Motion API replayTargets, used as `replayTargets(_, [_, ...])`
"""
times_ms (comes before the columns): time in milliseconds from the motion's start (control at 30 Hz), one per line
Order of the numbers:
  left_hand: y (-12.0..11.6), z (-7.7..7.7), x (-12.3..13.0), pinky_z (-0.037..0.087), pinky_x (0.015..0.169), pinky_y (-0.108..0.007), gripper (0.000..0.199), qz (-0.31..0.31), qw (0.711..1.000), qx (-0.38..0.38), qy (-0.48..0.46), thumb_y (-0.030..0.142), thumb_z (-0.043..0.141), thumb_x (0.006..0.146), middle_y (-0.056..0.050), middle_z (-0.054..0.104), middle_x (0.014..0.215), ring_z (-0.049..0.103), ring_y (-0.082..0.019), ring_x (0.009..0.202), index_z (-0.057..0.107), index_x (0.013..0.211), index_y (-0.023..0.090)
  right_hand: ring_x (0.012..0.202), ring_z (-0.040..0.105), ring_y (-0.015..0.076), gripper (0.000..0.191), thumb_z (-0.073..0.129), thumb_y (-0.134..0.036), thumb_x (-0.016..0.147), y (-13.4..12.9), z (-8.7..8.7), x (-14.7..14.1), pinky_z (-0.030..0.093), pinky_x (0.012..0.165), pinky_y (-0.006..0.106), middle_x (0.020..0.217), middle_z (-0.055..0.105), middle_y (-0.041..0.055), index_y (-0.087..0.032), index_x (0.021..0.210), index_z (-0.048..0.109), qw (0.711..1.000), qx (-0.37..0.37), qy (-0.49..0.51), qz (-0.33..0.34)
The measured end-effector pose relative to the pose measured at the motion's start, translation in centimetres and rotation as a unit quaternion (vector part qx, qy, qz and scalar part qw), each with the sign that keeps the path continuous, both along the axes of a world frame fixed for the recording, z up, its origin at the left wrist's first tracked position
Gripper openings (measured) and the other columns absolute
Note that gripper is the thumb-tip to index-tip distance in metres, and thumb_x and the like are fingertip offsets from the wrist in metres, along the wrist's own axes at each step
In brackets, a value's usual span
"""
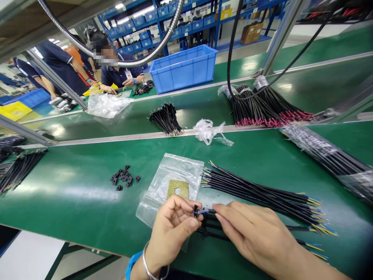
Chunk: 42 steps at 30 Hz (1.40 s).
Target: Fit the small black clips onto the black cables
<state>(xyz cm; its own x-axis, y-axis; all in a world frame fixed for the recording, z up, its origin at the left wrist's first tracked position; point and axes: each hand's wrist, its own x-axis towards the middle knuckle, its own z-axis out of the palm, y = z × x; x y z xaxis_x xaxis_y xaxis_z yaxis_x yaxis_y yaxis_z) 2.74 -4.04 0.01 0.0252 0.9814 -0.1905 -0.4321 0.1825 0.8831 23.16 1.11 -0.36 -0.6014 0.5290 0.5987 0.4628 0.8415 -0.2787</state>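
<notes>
Between thumb and fingers, my left hand (175, 227) pinches a small black plastic part (196, 211). My right hand (250, 229) grips a black cable (210, 211) whose thin coloured wires reach the black part. Just beyond my left hand, a yellowish square pad (178, 188) with a hole lies on a clear plastic bag (163, 182). A bundle of black cables (256, 190) with bared coloured ends lies beyond my right hand. More cables are partly hidden under my hands.
Small black parts (125, 177) lie left of the bag on the green table (72, 210). Behind are a short cable bundle (166, 118), crumpled plastic (207, 130), red-tipped cables (256, 107) and a blue bin (183, 70). A seated person (119, 74) works across the bench; a black cable loop (230, 50) hangs overhead.
</notes>
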Motion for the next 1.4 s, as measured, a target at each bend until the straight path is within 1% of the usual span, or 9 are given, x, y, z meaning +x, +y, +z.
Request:
replayTargets(133, [-0.2,-0.2,0.4,0.058,0.075,-0.019,0.026,0.024,0.999,0.005,0.021,0.013,0.084,0.071,-0.004,0.078,0.095,0.072,-0.009,0.077,0.065,0.087,0.017,0.061,0.059,0.0133,0.014,0.048,-0.013,0.095,-0.4,0.2,-0.1,0.043,0.058,0.029,0.071,0.062,0.0005,-0.014,0.105,0.058,1.000,0.014,-0.004,0.016])
replayTargets(233, [-0.4,-0.6,0.8,0.057,0.070,-0.016,0.023,0.006,0.999,0.008,0.051,0.011,0.084,0.069,-0.006,0.079,0.095,0.073,-0.010,0.075,0.068,0.086,0.016,0.063,0.060,0.0138,0.017,0.046,-0.012,0.095,-0.7,0.4,-0.2,0.045,0.060,0.029,0.073,0.063,0.0007,-0.014,0.108,0.058,0.999,0.012,0.001,0.052])
replayTargets(333, [-0.4,-0.9,1.1,0.057,0.068,-0.016,0.028,-0.011,0.999,0.003,0.045,0.012,0.087,0.066,-0.006,0.079,0.092,0.073,-0.010,0.073,0.071,0.088,0.017,0.068,0.062,0.0153,0.017,0.046,-0.012,0.093,-1.0,0.7,-0.2,0.047,0.063,0.029,0.077,0.065,0.0037,-0.014,0.105,0.057,0.999,-0.003,0.025,0.037])
replayTargets(433, [-0.2,-1.0,1.1,0.057,0.061,-0.015,0.029,0.011,0.994,0.055,0.090,0.013,0.088,0.063,-0.003,0.074,0.088,0.071,-0.009,0.065,0.075,0.088,0.020,0.070,0.062,0.0162,0.014,0.045,-0.010,0.092,-1.0,0.9,-0.1,0.047,0.063,0.029,0.078,0.065,0.0044,-0.016,0.098,0.056,0.999,-0.013,0.030,0.031])
replayTargets(667, [0.1,-0.8,0.8,0.055,0.059,-0.018,0.024,0.033,0.919,0.239,0.311,0.017,0.088,0.063,-0.002,0.071,0.070,0.066,-0.011,0.060,0.077,0.084,0.019,0.064,0.059,0.0146,0.021,0.039,-0.004,0.089,-1.3,0.6,0.0,0.044,0.057,0.027,0.073,0.062,0.0026,-0.019,0.087,0.054,0.997,-0.044,0.018,0.055])
replayTargets(833, [0.1,-0.5,1.2,0.054,0.058,-0.020,0.023,0.034,0.894,0.286,0.343,0.024,0.088,0.064,-0.004,0.072,0.068,0.066,-0.012,0.059,0.074,0.082,0.016,0.056,0.054,0.0130,0.021,0.038,-0.006,0.092,-1.8,0.2,-0.3,0.041,0.054,0.026,0.066,0.056,-0.0006,-0.020,0.082,0.051,0.996,-0.064,0.021,0.056])
replayTargets(1100, [0.0,-0.7,1.7,0.055,0.065,-0.025,0.022,0.013,0.899,0.209,0.384,0.020,0.086,0.067,-0.004,0.074,0.073,0.068,-0.016,0.067,0.077,0.086,0.021,0.054,0.052,0.0091,0.023,0.037,-0.006,0.094,-0.9,-0.2,-0.7,0.039,0.052,0.023,0.066,0.054,-0.0029,-0.020,0.080,0.048,0.986,-0.140,0.026,0.084])
replayTargets(1267, [0.7,-0.4,-1.4,0.060,0.069,-0.026,0.035,0.004,0.915,0.141,0.378,0.022,0.085,0.068,-0.005,0.071,0.090,0.071,-0.017,0.074,0.075,0.102,0.023,0.058,0.055,0.0115,0.019,0.039,-0.012,0.098,0.1,-1.2,-0.4,0.042,0.055,0.024,0.070,0.057,-0.0010,-0.019,0.087,0.053,0.982,-0.177,0.001,0.064])
replayTargets(1400, [0.9,0.5,-3.3,0.060,0.073,-0.027,0.030,0.001,0.908,0.124,0.400,0.021,0.077,0.077,-0.007,0.071,0.096,0.072,-0.017,0.078,0.073,0.107,0.022,0.065,0.058,0.0141,0.017,0.038,-0.014,0.098,0.3,-1.6,-0.4,0.045,0.060,0.026,0.078,0.061,0.0022,-0.018,0.097,0.055,0.978,-0.198,-0.015,0.056])
